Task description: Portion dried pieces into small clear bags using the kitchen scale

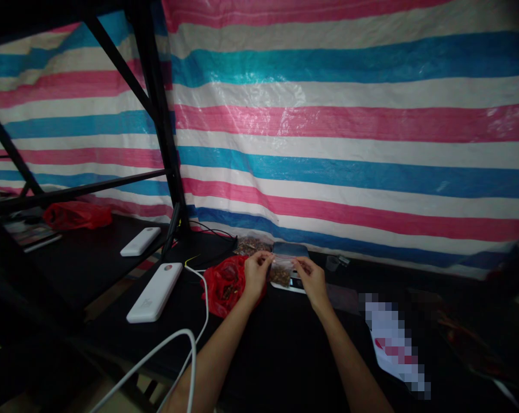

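Left hand (256, 274): its grip is pinched narrow on the top left edge of a small clear bag (281, 272) — fingers curled in, thumb side toward the bag.
Right hand (312, 278): its grip is closed on the bag's top right edge, opposite the left.
Small clear bag: held between both hands, just above a scale (290, 252) at the far side of the black counter (263, 344); brown bits fill its lower part.
Scale: flat grey plate, partly hidden behind the bag and hands.
Red plastic bag (225, 285): crumpled on the counter, touching the left wrist.
Loose brown heap (251, 245): behind the left hand, beside the scale.
White power bank (155, 292): left of the red bag — a white cable (194, 344) runs from it.
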Tool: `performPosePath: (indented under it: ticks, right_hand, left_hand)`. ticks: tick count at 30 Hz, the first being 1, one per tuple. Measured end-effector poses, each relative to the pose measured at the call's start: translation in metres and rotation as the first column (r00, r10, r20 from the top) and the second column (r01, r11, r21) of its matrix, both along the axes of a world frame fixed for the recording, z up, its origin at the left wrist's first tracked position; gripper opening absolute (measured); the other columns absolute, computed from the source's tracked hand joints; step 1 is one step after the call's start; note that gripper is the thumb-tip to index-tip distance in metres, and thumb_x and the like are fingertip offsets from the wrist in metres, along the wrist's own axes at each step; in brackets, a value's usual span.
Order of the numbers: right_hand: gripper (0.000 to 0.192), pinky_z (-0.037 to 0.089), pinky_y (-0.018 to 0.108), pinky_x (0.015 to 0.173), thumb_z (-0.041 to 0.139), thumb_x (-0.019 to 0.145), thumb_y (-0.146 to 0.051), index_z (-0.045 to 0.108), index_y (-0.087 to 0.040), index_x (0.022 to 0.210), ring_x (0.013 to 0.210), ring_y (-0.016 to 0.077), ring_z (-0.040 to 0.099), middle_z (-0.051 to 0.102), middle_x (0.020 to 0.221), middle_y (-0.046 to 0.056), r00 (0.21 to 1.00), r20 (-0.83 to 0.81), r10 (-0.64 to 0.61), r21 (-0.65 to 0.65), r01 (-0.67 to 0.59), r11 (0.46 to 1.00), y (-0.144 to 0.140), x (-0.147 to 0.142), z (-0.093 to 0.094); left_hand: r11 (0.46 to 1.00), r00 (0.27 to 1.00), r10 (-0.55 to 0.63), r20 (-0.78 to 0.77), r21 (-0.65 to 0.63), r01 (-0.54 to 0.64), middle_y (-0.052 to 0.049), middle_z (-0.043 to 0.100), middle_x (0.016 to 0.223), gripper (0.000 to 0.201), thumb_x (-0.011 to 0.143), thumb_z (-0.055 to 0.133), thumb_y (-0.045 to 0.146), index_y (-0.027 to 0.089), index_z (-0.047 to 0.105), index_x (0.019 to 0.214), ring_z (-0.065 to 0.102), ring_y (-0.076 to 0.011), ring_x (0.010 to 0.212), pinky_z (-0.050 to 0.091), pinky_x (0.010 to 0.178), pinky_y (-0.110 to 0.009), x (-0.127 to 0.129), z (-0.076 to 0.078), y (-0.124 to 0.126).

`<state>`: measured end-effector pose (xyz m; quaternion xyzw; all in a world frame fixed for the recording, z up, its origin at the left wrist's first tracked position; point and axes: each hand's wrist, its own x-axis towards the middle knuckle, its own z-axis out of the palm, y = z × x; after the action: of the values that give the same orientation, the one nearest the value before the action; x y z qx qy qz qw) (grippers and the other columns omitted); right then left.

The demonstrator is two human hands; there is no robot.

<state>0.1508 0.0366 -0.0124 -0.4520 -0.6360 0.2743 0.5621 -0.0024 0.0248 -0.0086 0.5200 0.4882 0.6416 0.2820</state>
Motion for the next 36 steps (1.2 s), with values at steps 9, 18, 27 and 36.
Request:
performPosePath:
  ticks: [9, 18, 27, 36]
  right_hand:
    - [0.031, 0.041, 0.022, 0.043, 0.055, 0.071, -0.045, 0.065, -0.015, 0.071, 0.044, 0.0114, 0.049, 0.058, 0.052, 0.000, 0.997, 0.044, 0.068, -0.005, -0.068, 0.998, -0.008, -0.002, 0.010]
    - [0.029, 0.041, 0.023, 0.041, 0.059, 0.068, -0.043, 0.067, -0.015, 0.071, 0.042, 0.0119, 0.050, 0.062, 0.056, 0.002, 0.991, 0.104, 0.087, 0.005, -0.088, 0.996, -0.008, 0.003, 0.008]
    - [0.028, 0.038, 0.022, 0.042, 0.053, 0.074, -0.044, 0.059, -0.017, 0.077, 0.043, 0.0118, 0.049, 0.055, 0.052, -0.001, 0.988, 0.142, 0.056, -0.008, -0.056, 0.998, -0.010, 0.002, 0.008]
    - [0.029, 0.040, 0.022, 0.048, 0.058, 0.070, -0.045, 0.057, -0.016, 0.076, 0.051, 0.0121, 0.050, 0.056, 0.061, 0.000, 0.991, 0.088, 0.098, -0.007, -0.098, 0.995, -0.008, 0.007, 0.011]
  left_hand:
    - [0.987, 0.982, -0.159, -0.100, -0.006, 0.159, -0.003, 0.063, 0.061, 0.019, 0.066, 0.063, 0.031, 0.013, 0.067, 0.068, 0.050, -0.0110, 0.053, 0.037, 0.051, -0.020, -0.006, 0.003, 0.000]
    - [0.992, 0.962, -0.115, -0.247, 0.018, 0.123, -0.003, 0.066, 0.065, 0.019, 0.069, 0.061, 0.033, 0.015, 0.068, 0.070, 0.054, -0.0127, 0.056, 0.038, 0.055, -0.021, -0.008, 0.000, -0.002]
    - [0.996, 0.924, -0.063, -0.378, 0.032, 0.081, 0.000, 0.063, 0.064, 0.023, 0.077, 0.053, 0.036, 0.018, 0.066, 0.076, 0.053, -0.0123, 0.054, 0.037, 0.054, -0.021, -0.001, 0.004, -0.010]
    - [0.980, 0.878, -0.050, -0.476, 0.146, 0.135, -0.002, 0.064, 0.074, 0.020, 0.080, 0.051, 0.032, 0.019, 0.066, 0.081, 0.056, -0.0124, 0.065, 0.041, 0.061, -0.021, 0.007, 0.012, -0.023]
